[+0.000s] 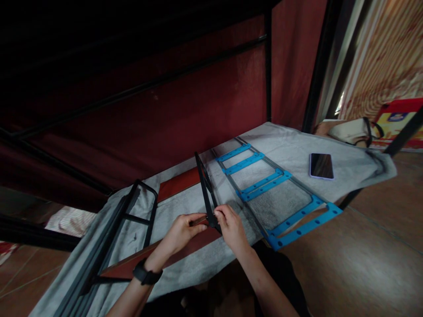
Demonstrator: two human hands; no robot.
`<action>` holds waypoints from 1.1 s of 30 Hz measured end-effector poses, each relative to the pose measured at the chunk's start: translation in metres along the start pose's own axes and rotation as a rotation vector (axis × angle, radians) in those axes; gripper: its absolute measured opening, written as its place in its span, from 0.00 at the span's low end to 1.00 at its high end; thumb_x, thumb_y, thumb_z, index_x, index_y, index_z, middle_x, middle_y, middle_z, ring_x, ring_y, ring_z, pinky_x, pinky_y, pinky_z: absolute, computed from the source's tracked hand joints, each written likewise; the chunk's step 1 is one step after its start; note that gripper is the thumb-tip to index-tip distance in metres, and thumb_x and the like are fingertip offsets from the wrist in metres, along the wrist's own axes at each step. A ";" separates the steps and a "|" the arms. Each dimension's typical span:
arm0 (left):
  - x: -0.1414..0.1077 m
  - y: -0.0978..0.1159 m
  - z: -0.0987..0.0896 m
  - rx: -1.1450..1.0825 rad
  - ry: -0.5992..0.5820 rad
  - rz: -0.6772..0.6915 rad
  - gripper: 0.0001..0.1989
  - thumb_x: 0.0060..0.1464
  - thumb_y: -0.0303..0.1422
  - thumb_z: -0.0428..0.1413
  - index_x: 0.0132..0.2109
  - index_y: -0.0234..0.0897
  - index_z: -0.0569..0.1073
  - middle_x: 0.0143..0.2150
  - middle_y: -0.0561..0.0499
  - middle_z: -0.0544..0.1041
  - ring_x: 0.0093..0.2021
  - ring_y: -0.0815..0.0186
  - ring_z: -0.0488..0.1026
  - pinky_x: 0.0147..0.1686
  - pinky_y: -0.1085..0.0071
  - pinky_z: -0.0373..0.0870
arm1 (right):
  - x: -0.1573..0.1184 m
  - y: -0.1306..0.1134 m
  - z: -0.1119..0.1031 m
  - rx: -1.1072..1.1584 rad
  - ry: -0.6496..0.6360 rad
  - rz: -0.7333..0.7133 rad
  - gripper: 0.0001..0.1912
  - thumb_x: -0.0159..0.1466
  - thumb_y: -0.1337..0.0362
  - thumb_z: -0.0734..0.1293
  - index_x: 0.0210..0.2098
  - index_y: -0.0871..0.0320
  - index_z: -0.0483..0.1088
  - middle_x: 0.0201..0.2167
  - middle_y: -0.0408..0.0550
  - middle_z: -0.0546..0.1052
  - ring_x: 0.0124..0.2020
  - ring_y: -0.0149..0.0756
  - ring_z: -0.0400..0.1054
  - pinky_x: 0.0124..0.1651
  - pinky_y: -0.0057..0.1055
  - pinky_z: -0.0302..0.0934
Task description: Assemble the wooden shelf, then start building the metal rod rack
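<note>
A black metal frame point(205, 187) stands upright on the grey cloth, its near corner meeting a reddish-brown board point(185, 246). At that corner my left hand point(185, 231) pinches something small and dark, too small to name. My right hand point(230, 226) is closed at the other side of the same corner; what its fingertips hold is hidden. Another black frame point(154, 213) lies at the left, by the board's far end. A second reddish board point(178, 184) rests behind my hands. Small dark screws point(134, 238) lie on the cloth inside the left frame.
Blue perforated brackets point(306, 226) on grey rails lie to the right. A phone point(321, 166) rests on the cloth point(287, 141) beyond them. Grey tubes point(95, 259) line the left edge. A dark red panel point(165, 119) with black bars rises behind. A white bag point(350, 131) is at the far right.
</note>
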State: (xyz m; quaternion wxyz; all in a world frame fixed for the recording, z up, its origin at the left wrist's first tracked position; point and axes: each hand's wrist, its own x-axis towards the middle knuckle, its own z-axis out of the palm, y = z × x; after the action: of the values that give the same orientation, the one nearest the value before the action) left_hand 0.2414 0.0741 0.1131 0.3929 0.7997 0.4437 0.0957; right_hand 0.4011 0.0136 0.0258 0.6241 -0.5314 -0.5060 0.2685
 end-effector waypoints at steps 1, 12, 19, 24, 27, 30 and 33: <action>0.000 0.001 0.000 -0.005 -0.005 0.001 0.19 0.52 0.34 0.59 0.52 0.37 0.80 0.47 0.50 0.83 0.46 0.58 0.78 0.49 0.68 0.72 | -0.001 0.000 0.001 -0.002 0.002 0.003 0.11 0.70 0.59 0.57 0.38 0.53 0.70 0.34 0.46 0.73 0.36 0.36 0.69 0.39 0.31 0.62; 0.001 0.002 -0.006 -0.033 -0.020 -0.006 0.19 0.51 0.34 0.61 0.50 0.35 0.80 0.48 0.49 0.83 0.47 0.57 0.78 0.49 0.68 0.72 | 0.001 -0.003 -0.004 -0.134 -0.076 -0.113 0.13 0.73 0.59 0.54 0.39 0.54 0.68 0.35 0.47 0.72 0.37 0.36 0.68 0.42 0.31 0.61; 0.000 0.007 -0.006 0.024 -0.011 -0.023 0.18 0.52 0.35 0.60 0.50 0.35 0.80 0.44 0.50 0.83 0.44 0.58 0.79 0.46 0.68 0.73 | 0.006 0.002 -0.002 -0.039 -0.098 -0.075 0.10 0.72 0.61 0.56 0.38 0.54 0.67 0.33 0.45 0.72 0.34 0.33 0.69 0.39 0.29 0.62; -0.002 0.006 -0.006 0.041 -0.009 -0.009 0.18 0.53 0.35 0.60 0.51 0.37 0.80 0.46 0.50 0.83 0.45 0.58 0.79 0.50 0.68 0.73 | 0.005 0.006 0.005 0.050 -0.077 0.005 0.08 0.70 0.63 0.58 0.37 0.54 0.68 0.30 0.42 0.73 0.30 0.32 0.69 0.37 0.27 0.63; -0.004 0.004 -0.005 0.061 0.002 0.001 0.18 0.55 0.35 0.59 0.53 0.38 0.79 0.48 0.50 0.83 0.47 0.59 0.79 0.51 0.68 0.72 | 0.003 0.004 0.006 0.073 -0.040 0.038 0.09 0.70 0.63 0.58 0.37 0.54 0.68 0.29 0.43 0.73 0.30 0.31 0.69 0.35 0.27 0.63; -0.005 0.002 -0.005 0.076 0.012 -0.001 0.18 0.55 0.35 0.59 0.52 0.38 0.79 0.49 0.50 0.82 0.48 0.59 0.79 0.50 0.69 0.73 | 0.002 0.002 0.005 0.054 -0.023 0.039 0.09 0.70 0.63 0.57 0.37 0.54 0.68 0.30 0.43 0.73 0.31 0.32 0.70 0.36 0.27 0.64; -0.005 0.001 -0.006 0.074 0.018 -0.015 0.19 0.54 0.36 0.60 0.52 0.37 0.79 0.48 0.50 0.83 0.47 0.58 0.79 0.50 0.68 0.73 | 0.002 0.003 0.003 0.032 -0.044 0.006 0.08 0.70 0.63 0.58 0.38 0.54 0.68 0.32 0.44 0.73 0.34 0.33 0.70 0.38 0.28 0.64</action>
State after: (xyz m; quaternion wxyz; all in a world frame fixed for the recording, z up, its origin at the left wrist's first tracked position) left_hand 0.2356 0.0730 0.1188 0.3600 0.8095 0.4563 0.0835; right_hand 0.3992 0.0174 0.0237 0.6204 -0.5166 -0.5138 0.2902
